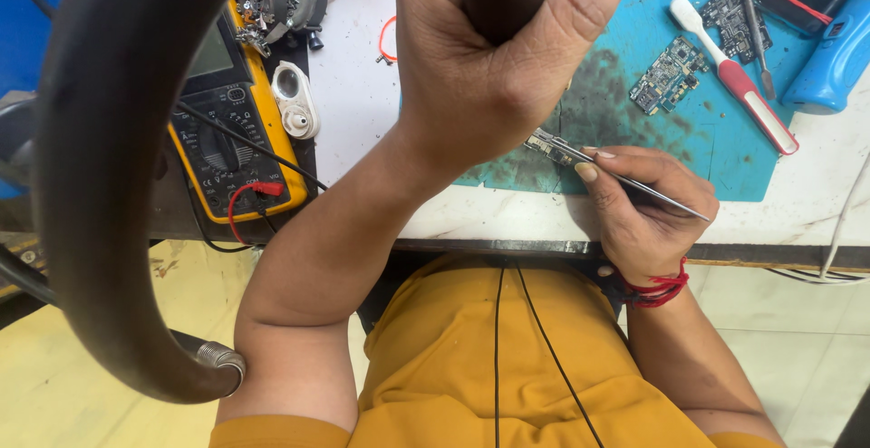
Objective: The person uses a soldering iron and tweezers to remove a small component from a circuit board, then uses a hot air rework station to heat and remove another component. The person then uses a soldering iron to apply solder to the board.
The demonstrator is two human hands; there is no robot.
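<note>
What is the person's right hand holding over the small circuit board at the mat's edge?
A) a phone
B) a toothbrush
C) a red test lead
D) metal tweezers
D: the right hand pinches thin metal tweezers, tips on the small circuit board, while the toothbrush lies untouched on the teal mat.

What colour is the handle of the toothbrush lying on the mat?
Red and white: the plastic toothbrush lies on the teal work mat, clearest in the head view.
</note>
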